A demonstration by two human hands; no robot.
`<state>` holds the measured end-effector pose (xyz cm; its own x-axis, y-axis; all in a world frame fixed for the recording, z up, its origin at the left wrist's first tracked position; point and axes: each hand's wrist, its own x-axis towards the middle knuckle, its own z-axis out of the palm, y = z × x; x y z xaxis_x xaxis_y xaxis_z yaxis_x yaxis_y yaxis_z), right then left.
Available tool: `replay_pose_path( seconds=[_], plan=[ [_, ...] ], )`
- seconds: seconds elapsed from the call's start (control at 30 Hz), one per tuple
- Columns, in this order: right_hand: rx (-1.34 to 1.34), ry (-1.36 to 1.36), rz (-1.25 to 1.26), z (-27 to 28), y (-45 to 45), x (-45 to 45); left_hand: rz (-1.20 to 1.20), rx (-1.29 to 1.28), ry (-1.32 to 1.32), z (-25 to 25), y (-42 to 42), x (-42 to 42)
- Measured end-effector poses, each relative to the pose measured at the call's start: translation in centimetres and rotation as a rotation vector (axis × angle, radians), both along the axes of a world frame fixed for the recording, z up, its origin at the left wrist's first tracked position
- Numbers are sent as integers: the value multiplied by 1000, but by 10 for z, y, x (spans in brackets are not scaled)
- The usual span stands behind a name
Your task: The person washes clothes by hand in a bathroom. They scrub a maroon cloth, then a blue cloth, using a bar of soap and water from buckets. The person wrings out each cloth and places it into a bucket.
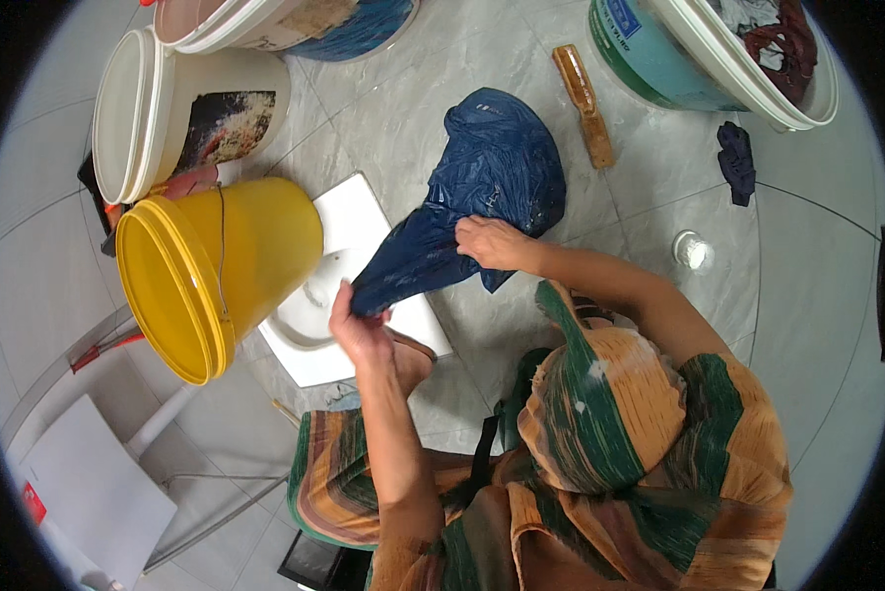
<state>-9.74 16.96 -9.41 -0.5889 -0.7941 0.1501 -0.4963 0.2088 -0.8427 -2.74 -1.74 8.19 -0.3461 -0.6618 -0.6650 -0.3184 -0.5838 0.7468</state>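
A wet dark blue garment (505, 166) lies partly bunched on the tiled floor, with one narrow part stretched toward the left. My left hand (365, 329) grips the end of that stretched part above the white ceramic squat toilet (431, 332). Closer to the bunched part, my right hand (487, 240) pinches the cloth with bent fingers. A wooden-looking brush (584, 107) lies on the floor beyond the garment; its underside is hidden. Beside the toilet stands a yellow plastic bucket (265, 244) with a wire handle.
White plastic buckets (169, 133) stand at the upper left. At the upper right, a teal bucket (664, 59) holds dark red and light cloth. A small dark cloth (737, 162) lies near a round metal floor drain (692, 251). A white panel (99, 495) is at the lower left.
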Motion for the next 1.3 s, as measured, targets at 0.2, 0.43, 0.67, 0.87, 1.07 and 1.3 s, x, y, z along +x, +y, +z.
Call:
replay_pose_path(
  seconds=[0.2, 0.43, 0.67, 0.87, 1.07, 1.3],
  plan=[
    [24, -159, -574, 20, 24, -56, 11, -103, -252, -30, -28, 39],
    [261, 125, -810, 14, 52, -160, -843, -68, -694, -80, 16, 57],
    [-190, -613, -462, 25, 61, -135, -1016, -707, -429, -71, 30, -16],
    [-389, -849, -232, 61, 64, -55, -779, -55, -168, -65, 72, -101],
    [-221, -814, -112, 66, 80, -27, -885, -338, -356, -132, 72, -87],
    [-29, -428, -627, 59, 77, -38, -785, -127, -139, -87, 80, -79]
  ],
)
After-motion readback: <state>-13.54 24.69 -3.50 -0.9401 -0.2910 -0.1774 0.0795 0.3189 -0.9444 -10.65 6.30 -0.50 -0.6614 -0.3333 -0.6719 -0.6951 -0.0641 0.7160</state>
